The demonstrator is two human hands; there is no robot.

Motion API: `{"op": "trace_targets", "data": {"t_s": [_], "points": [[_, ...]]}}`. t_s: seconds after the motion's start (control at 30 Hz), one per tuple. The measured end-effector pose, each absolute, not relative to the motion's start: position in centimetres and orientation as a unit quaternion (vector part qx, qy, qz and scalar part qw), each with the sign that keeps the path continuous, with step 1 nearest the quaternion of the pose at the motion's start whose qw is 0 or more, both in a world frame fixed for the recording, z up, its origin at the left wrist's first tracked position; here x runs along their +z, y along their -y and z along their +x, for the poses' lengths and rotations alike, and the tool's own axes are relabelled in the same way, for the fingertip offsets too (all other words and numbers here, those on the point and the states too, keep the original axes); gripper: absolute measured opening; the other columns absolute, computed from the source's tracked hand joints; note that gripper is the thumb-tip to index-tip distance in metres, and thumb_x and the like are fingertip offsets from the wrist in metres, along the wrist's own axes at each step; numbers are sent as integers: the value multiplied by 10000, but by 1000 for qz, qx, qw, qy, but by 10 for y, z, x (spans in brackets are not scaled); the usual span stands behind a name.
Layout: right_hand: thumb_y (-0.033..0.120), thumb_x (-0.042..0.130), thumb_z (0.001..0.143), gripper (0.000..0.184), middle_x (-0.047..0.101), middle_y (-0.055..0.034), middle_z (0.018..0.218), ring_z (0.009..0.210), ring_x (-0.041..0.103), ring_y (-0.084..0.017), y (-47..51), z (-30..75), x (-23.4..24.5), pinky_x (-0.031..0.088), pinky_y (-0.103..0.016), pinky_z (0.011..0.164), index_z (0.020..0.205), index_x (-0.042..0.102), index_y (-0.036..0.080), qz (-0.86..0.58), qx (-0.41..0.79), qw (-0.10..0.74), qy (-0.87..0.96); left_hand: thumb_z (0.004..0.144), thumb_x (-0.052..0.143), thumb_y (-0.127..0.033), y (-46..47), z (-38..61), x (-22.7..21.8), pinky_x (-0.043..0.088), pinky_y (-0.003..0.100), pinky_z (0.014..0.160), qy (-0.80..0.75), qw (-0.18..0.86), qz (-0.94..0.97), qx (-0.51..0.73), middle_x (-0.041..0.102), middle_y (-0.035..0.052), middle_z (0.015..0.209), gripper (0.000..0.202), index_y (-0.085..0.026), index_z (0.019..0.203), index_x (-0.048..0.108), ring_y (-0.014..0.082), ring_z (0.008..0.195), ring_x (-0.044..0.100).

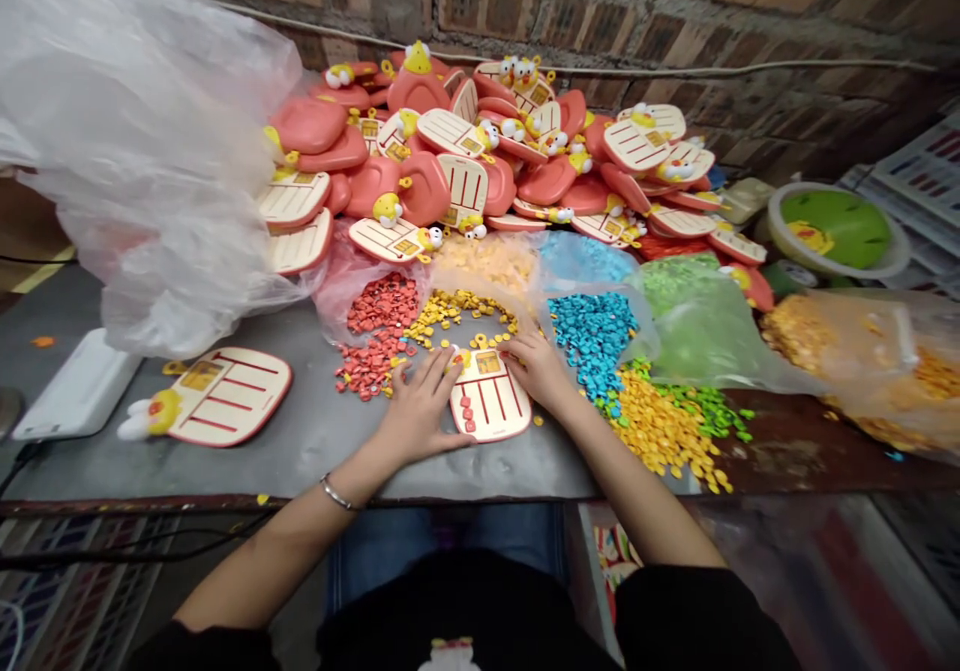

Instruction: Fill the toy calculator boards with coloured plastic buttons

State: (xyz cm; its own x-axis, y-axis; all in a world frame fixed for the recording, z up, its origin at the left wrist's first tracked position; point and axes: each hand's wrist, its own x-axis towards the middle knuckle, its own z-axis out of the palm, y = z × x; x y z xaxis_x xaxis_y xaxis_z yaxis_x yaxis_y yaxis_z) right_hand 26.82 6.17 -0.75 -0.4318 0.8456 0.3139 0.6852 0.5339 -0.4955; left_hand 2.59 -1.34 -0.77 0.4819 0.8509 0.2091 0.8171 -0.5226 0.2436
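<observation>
A cream toy board [504,406] with a red rim, slots and a yellow duck-like head at its top lies on the grey table. Several small red pieces [467,413] sit along its left slot. My left hand [420,403] grips the board's left side, thumb by the lower edge and fingers near the head. At the upper right corner is my right hand [541,369], fingers bent together by the small yellow window; whatever they pinch is hidden. Loose red pieces [367,366] and yellow pieces [450,309] lie just beyond my hands.
Similar boards [450,186] are heaped against the brick wall. One more board [232,396] lies left, beside a white power bank [75,386] and a big plastic bag [150,141]. Blue pieces [592,336], orange-yellow pieces [660,426] and a green bowl [840,226] are right.
</observation>
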Motion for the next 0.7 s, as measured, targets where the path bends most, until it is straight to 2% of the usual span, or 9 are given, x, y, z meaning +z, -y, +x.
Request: {"op": "trace_targets", "data": {"t_s": [0.1,0.27,0.47,0.57,0.7], "points": [[122,562,874,165,712,-100,938,923,635,-242,-58,266,-8,496,-372,835,939,701,182,-471,147,241,836,719,597,-757,12,26,-12,143,528,1091,-484,61,860,148,340,177,1542,1059,-170,1530,252,386,1394,321],[122,613,829,336,731,-69,956,831,674,-202,-41,273,1,515,-317,763,1155,662,182,-481,260,253,798,712,625,-740,11,23,-14,136,526,1113,-476,75,861,162,358,176,1533,1107,-154,1543,187,375,1381,359],[142,671,803,306,744,-56,905,782,694,-192,-30,229,-15,538,-328,756,1104,681,198,-460,338,323,755,707,669,-684,10,21,-11,137,515,1131,-460,99,867,162,357,186,1532,1119,-148,1547,161,365,1395,348],[140,668,814,351,741,-36,822,734,693,-182,-27,215,-13,537,-318,738,1161,659,195,-423,390,304,759,705,685,-664,9,19,-9,125,516,1132,-464,111,864,162,356,202,1527,1139,-137,1548,130,352,1389,362],[268,614,884,251,748,-53,909,828,702,-193,-32,232,-3,539,-322,772,1114,685,199,-383,453,274,757,692,688,-668,8,15,-4,135,514,1126,-456,122,869,147,357,206,1526,1118,-151,1542,179,357,1396,345]]}}
